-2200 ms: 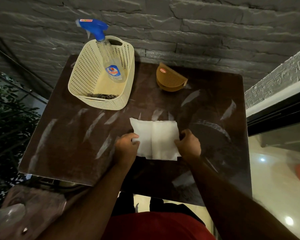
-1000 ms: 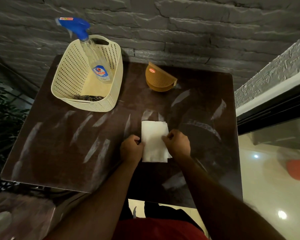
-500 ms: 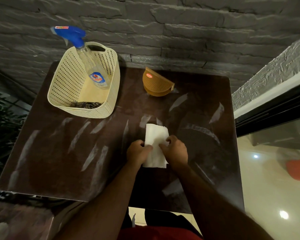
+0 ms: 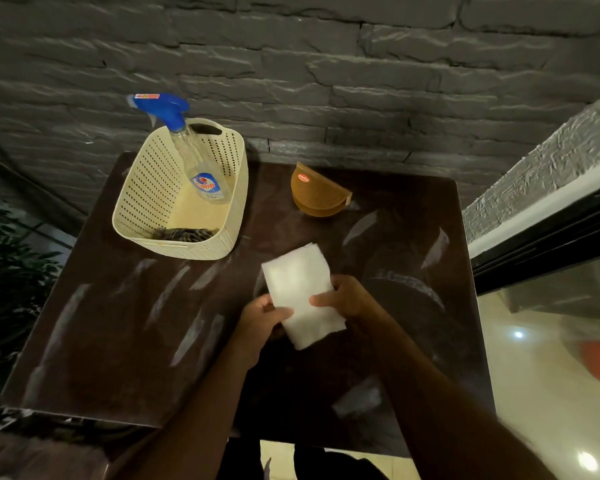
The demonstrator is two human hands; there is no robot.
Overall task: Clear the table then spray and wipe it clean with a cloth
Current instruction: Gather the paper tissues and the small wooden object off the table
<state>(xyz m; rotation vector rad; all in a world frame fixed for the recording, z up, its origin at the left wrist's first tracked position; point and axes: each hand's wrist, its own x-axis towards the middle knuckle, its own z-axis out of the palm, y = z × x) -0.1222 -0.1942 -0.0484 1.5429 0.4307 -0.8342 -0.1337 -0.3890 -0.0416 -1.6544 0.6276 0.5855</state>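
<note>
Though smears lay across the top, spray step judged done and wiping close at hand.

Cloth (image 4: 302,292): white, folded to a narrow pad, lifted just clear of the table (image 4: 125,341) near centre, long axis running 11 to 5 o'clock. Folded small most likely to give a firm wiping face.

Left hand (image 4: 262,315): at the pad's 8 o'clock edge, thumb on top, fingers curled under, pinching the cloth.

Right hand (image 4: 345,299): at the pad's 3 o'clock edge, thumb laid over the top face, fingers wrapped beneath, gripping the cloth. Pad held between both hands, far end poking out toward 12 o'clock beyond the knuckles.

Spray bottle (image 4: 187,157): blue trigger head, clear body, leaning upright inside the basket (image 4: 146,188) at 10 o'clock of the hands, well apart. Parked there, by judgement, to keep the top free for wiping.

Basket floor: dark patterned item (image 4: 184,233) at the near end, kind not made out.

Holder (image 4: 317,194): orange-brown, half-round, at 12 o'clock near the wall side, apart from the cloth. Left on the top, so clearing judged not fully finished.

Table surface: dark brown, pale streaks at 9 and 2 o'clock of the hands; whether wet spray or reflections, could not tell.
</note>
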